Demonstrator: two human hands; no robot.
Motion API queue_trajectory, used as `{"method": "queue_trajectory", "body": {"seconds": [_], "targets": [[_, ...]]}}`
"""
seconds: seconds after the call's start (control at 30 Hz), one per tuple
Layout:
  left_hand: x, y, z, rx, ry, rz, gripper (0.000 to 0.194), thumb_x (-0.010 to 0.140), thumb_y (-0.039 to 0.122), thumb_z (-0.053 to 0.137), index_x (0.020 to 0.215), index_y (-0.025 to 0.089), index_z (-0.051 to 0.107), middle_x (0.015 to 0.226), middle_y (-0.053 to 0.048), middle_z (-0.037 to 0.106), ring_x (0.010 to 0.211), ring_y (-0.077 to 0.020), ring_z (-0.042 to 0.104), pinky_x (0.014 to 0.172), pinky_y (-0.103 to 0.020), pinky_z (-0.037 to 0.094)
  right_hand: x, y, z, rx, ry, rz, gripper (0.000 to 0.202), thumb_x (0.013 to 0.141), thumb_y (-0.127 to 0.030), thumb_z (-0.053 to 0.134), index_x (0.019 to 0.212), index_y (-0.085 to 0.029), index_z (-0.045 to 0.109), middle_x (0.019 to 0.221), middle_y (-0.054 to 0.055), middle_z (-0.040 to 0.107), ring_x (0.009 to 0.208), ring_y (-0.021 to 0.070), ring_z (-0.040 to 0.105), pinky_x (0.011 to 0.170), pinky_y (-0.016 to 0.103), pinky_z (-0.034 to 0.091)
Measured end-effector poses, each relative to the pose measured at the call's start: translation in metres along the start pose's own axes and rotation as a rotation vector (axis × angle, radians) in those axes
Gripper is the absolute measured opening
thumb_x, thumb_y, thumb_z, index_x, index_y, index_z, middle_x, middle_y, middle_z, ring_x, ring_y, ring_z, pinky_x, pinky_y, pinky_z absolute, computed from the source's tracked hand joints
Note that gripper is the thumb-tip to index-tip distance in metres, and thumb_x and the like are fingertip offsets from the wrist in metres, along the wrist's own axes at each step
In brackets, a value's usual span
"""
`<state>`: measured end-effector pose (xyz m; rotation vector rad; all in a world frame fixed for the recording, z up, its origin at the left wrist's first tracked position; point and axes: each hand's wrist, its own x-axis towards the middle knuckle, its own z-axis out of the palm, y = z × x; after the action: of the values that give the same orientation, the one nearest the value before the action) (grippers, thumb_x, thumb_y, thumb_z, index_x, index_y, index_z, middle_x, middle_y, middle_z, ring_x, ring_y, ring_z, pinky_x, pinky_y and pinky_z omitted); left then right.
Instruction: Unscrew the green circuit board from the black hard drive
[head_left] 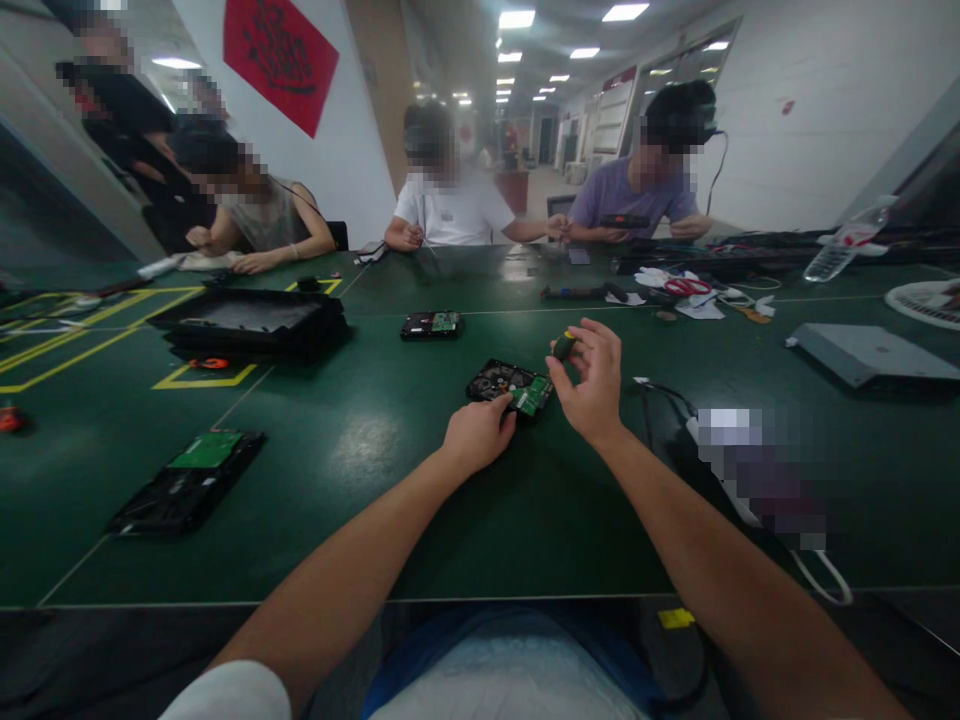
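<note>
Here at the green counter (360, 540), the left hand (480, 437) has the near edge of an open black rectangular device with a green circuit board (510, 388) in its grasp, a finger on top and the thumb at the edge. Up on the right, the right hand (594, 380) grips a small dark green screwdriver handle with a yellow end (564, 346) in its fingertips, raised beside the device; whether its tip touches, I can't tell.

Just beyond sits a smaller-looking black device with a green board (431, 325), flat on the counter. Over to the left, a long black device with a green panel (187, 482) lies near a stack of black plastic trays (251, 325). Far right, red-handled scissors (686, 287) rest among white scraps, and a flat grey metal box (877, 355) lies nearer.
</note>
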<state>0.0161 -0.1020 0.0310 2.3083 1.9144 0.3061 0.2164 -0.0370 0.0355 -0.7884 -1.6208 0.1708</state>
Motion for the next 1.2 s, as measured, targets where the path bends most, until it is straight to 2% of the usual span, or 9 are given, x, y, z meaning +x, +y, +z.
{"method": "queue_trajectory", "body": {"seconds": [0.2, 0.37, 0.6, 0.9, 1.1, 1.2], "targets": [[-0.0001, -0.0008, 0.0016, 0.004, 0.02, -0.013, 0.046, 0.106, 0.043, 0.045, 0.147, 0.027, 0.06, 0.115, -0.01, 0.079, 0.103, -0.027, 0.076, 0.093, -0.038, 0.057, 0.0001, -0.0075, -0.0014, -0.063, 0.003, -0.036, 0.049, 0.097, -0.032, 0.064, 0.145, -0.033, 0.053, 0.152, 0.013, 0.042, 0.132, 0.0313, 0.06, 0.096, 0.052, 0.067], [-0.0007, -0.0007, 0.0004, -0.012, 0.033, -0.015, 0.045, 0.107, 0.044, 0.044, 0.143, 0.026, 0.064, 0.114, -0.01, 0.079, 0.102, -0.0267, 0.076, 0.091, -0.038, 0.057, 0.0, -0.0046, -0.0004, -0.011, 0.011, -0.008, 0.048, 0.096, -0.032, 0.063, 0.143, -0.033, 0.052, 0.154, 0.013, 0.04, 0.134, 0.0311, 0.057, 0.1, 0.053, 0.065], [0.0, -0.0001, 0.0001, -0.042, 0.018, -0.036, 0.046, 0.106, 0.043, 0.045, 0.146, 0.023, 0.06, 0.112, -0.01, 0.079, 0.102, -0.0271, 0.075, 0.091, -0.038, 0.057, 0.0006, -0.0039, -0.0017, -0.068, 0.035, -0.009, 0.052, 0.091, -0.034, 0.073, 0.14, -0.032, 0.055, 0.15, 0.013, 0.043, 0.124, 0.03, 0.063, 0.093, 0.05, 0.067], [0.0028, -0.0014, 0.004, -0.045, 0.0, -0.055, 0.048, 0.105, 0.046, 0.047, 0.146, 0.022, 0.056, 0.109, -0.011, 0.078, 0.101, -0.0281, 0.076, 0.087, -0.038, 0.056, -0.0014, -0.0061, -0.0005, -0.053, 0.013, -0.029, 0.051, 0.097, -0.026, 0.06, 0.147, -0.032, 0.053, 0.154, 0.013, 0.041, 0.128, 0.0299, 0.061, 0.098, 0.05, 0.066], [0.0028, -0.0018, 0.0037, -0.036, -0.012, -0.039, 0.05, 0.105, 0.046, 0.047, 0.148, 0.022, 0.054, 0.108, -0.011, 0.078, 0.101, -0.0282, 0.076, 0.088, -0.038, 0.056, -0.0004, -0.0053, -0.0013, -0.067, 0.039, -0.018, 0.052, 0.092, -0.032, 0.071, 0.141, -0.032, 0.055, 0.151, 0.013, 0.042, 0.125, 0.031, 0.063, 0.093, 0.051, 0.067], [0.0029, -0.0028, 0.0049, -0.028, -0.01, -0.03, 0.05, 0.106, 0.046, 0.046, 0.149, 0.022, 0.052, 0.109, -0.011, 0.078, 0.1, -0.0279, 0.076, 0.088, -0.039, 0.056, -0.0005, -0.006, -0.0013, -0.076, 0.027, -0.014, 0.051, 0.093, -0.031, 0.069, 0.141, -0.032, 0.054, 0.151, 0.013, 0.042, 0.127, 0.0318, 0.061, 0.094, 0.052, 0.067]]}}
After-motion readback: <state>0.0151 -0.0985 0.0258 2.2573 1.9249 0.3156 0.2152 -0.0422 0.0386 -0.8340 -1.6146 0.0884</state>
